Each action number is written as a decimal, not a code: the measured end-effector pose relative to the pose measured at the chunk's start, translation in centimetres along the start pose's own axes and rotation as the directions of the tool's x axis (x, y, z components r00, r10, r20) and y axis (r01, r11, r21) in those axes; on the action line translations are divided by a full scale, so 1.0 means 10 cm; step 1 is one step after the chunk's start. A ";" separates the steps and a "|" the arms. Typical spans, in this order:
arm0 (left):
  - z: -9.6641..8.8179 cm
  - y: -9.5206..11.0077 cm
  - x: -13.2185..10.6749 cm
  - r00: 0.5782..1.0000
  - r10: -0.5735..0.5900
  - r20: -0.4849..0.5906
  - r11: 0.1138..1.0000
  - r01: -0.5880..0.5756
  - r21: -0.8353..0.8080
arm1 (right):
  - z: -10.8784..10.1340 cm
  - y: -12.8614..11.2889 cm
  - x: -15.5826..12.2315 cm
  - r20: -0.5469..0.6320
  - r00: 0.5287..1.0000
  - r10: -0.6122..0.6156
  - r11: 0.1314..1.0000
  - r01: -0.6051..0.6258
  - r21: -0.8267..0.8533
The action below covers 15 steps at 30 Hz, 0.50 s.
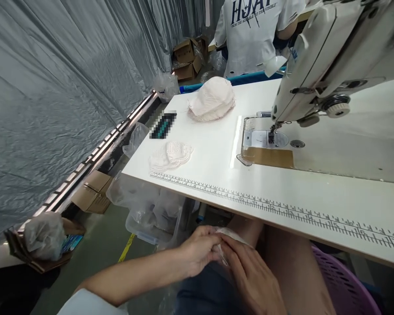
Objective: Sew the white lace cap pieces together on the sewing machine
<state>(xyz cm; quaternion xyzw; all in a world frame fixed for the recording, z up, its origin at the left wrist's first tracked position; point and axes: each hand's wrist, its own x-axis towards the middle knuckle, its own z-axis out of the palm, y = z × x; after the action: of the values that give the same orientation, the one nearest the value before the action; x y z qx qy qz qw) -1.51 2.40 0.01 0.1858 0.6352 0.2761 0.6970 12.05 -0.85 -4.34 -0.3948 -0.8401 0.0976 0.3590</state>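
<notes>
Over the lap, below the table's front edge, my left hand (200, 249) is closed on a small piece of white fabric (221, 254). My right hand (249, 271) lies against it, fingers bent over the same fabric, which they mostly cover. On the white sewing table (210, 153) lies a flat white lace-edged fabric piece (171, 156) near the left corner. Behind it sits a rounded, cap-like pale fabric piece (213, 98). The sewing machine (315, 65) stands at the right, its presser foot (272, 134) over the metal needle plate.
A printed ruler (269, 208) runs along the table's front edge. Beneath the left side is a clear plastic bin (151, 232) with bags. A purple basket (344, 284) stands at lower right. Cardboard boxes (93, 190) line the silver curtain (68, 87). Another person (252, 35) is beyond the table.
</notes>
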 end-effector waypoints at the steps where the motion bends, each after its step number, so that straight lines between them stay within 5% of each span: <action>1: -0.03 0.01 -0.02 1.000 -0.015 0.006 1.000 0.015 -0.013 | 0.00 0.05 0.01 0.017 1.000 -0.004 0.994 0.002 0.106; 3: -0.14 0.04 -0.10 0.997 -0.055 0.054 0.998 0.056 -0.012 | -0.09 0.15 0.04 0.143 0.988 0.065 0.931 -0.112 0.348; 5: -0.27 0.08 -0.18 0.994 -0.024 0.106 0.993 0.012 0.117 | -0.24 0.22 0.09 0.328 0.928 0.178 0.813 -0.327 0.482; 7: -0.38 0.12 -0.25 0.981 0.165 0.107 0.910 -0.193 0.368 | -0.39 0.26 0.15 0.478 0.843 0.247 0.702 -0.496 0.511; 10: -0.43 0.17 -0.30 0.891 0.394 0.226 0.669 -0.446 0.595 | -0.52 0.26 0.21 0.583 0.764 0.276 0.597 -0.612 0.519; 13: -0.35 0.16 -0.28 0.867 0.236 0.440 0.656 -0.476 0.586 | -0.57 0.28 0.16 0.691 0.659 0.297 0.387 -0.745 0.544; 15: -0.29 0.12 -0.25 0.861 0.159 0.483 0.681 -0.450 0.577 | -0.59 0.29 0.09 0.727 0.620 0.294 0.296 -0.783 0.548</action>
<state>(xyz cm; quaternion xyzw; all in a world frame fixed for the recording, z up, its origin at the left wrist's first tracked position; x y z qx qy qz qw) -4.65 1.54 2.37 0.5817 0.4959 0.0988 0.6371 17.41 1.09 -0.90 -0.4014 -0.5473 0.7029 0.2128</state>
